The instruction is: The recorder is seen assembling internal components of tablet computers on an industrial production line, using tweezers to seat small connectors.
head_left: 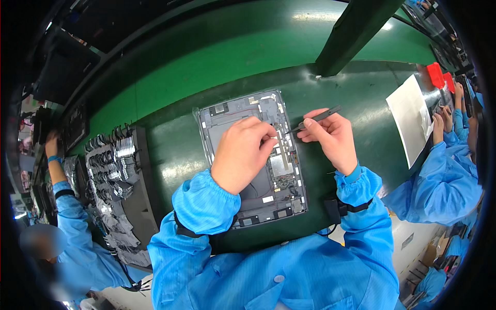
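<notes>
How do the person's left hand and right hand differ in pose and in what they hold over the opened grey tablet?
The left hand lies knuckles up on the opened grey tablet, fingertips pressed to its inner parts and holding no visible tool; the right hand pinches slim dark tweezers. The left hand covers the tablet's middle; the right hand sits at its right edge, over the dark green mat. Both are bare, with blue sleeves.

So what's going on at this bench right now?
A person in a blue smock is bent over an opened tablet-like device lying on a green work surface. Their left hand rests on its exposed insides, while the right hand holds dark tweezers with the tip pointed down at the circuit board area. A black tray of small metal parts sits to the left. Other people in blue smocks work on both sides.
</notes>
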Demonstrator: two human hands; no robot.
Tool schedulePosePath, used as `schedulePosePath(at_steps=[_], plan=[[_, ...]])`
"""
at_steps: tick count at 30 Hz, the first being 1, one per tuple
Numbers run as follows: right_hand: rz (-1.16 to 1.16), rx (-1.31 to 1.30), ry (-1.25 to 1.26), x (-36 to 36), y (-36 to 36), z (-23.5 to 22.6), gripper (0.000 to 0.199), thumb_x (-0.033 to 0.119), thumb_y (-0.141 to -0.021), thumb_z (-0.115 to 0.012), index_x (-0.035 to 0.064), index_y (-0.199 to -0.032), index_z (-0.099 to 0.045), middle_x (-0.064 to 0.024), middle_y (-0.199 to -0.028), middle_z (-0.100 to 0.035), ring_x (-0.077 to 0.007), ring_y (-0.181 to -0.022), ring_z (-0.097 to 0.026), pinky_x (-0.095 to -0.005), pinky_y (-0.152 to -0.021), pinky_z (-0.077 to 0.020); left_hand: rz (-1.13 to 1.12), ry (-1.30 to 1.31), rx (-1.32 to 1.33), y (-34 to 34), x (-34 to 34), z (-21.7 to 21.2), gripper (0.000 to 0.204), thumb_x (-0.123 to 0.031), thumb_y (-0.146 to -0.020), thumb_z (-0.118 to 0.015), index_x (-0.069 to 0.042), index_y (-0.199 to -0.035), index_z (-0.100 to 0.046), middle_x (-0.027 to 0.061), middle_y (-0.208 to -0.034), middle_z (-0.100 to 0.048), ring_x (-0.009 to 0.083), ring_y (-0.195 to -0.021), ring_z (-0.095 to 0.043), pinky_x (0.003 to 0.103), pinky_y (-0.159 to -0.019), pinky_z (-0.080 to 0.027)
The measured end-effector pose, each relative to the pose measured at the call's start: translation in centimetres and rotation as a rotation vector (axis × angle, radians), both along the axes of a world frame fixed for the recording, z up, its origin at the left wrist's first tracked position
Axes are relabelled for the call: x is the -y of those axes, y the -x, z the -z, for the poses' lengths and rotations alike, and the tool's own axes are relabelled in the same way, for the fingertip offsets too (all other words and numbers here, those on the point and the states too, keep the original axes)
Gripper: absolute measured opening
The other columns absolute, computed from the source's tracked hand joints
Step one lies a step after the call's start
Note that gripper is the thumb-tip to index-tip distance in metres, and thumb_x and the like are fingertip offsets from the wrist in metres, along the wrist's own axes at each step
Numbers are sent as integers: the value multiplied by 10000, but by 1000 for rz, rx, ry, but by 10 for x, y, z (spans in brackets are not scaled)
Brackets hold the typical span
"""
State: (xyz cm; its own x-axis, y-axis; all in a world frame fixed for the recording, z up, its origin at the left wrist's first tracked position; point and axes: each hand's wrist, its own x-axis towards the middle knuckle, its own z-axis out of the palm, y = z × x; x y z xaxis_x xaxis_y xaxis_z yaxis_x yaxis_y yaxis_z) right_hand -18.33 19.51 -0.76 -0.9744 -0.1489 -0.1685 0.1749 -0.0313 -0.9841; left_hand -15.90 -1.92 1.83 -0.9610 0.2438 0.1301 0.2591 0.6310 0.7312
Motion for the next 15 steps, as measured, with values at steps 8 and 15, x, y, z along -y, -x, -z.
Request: schedulePosePath(at_steps=[8,15], plan=[[-32,14,-16,1,-1,3,178,83,-923,-656,-50,-1039,-628,-110,-863,-700,-164,-775,-705,-265,-689,-577,16,78,-24,1,-4,11,114,-40,-786,-704,-14,-897,-693,116,-829,-642,268,-761,-666,350,-684,-541],[-4,81,68,1,-1,6,189,87,-933,-642,-60,-1048,-615,-125,-872,-683,-199,-784,-711,-282,-691,-597,17,62,-60,1,-7,15,127,-62,-770,-725,-25,-888,-696,103,-832,-626,267,-743,-650,359,-676,-530]])
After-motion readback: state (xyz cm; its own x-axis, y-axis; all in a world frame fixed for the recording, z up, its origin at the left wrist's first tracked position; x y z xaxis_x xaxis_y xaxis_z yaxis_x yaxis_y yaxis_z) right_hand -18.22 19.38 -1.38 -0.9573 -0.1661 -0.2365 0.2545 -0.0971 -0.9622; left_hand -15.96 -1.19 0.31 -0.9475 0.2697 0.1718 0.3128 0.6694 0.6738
